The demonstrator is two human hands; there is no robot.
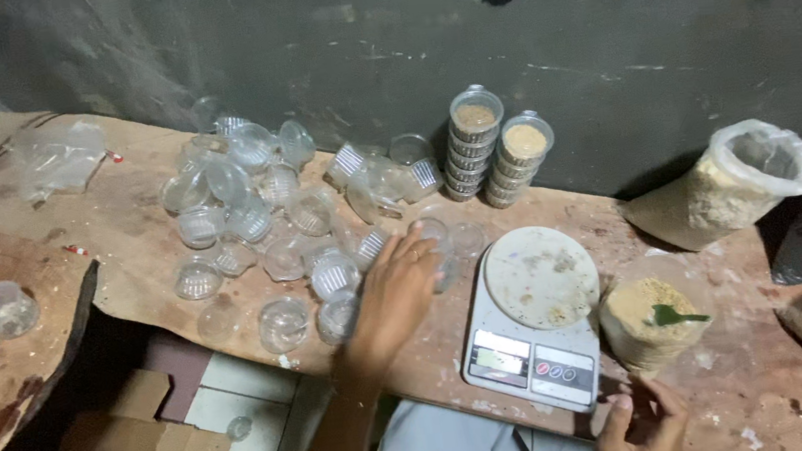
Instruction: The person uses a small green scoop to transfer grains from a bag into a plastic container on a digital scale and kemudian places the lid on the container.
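Left hand (394, 297) stretches across the wooden counter (131, 236), fingers loosely spread over an empty clear cup (434, 232) at the edge of the heap of empty cups (259, 211); whether it has closed on it I cannot tell. Right hand (642, 427) rests half-curled and empty at the counter's near edge, beside the kitchen scale (533, 321) and the tub of tan powder (648, 313) with its green scoop (675, 315), handy for filling. Two stacks of filled cups (493, 149) stand against the wall, clear of the work.

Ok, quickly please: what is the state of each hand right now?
Left hand: open, fingers spread over the empty clear cups, gripping nothing visible.
Right hand: fingers curled at the table edge; whether it holds anything cannot be told.
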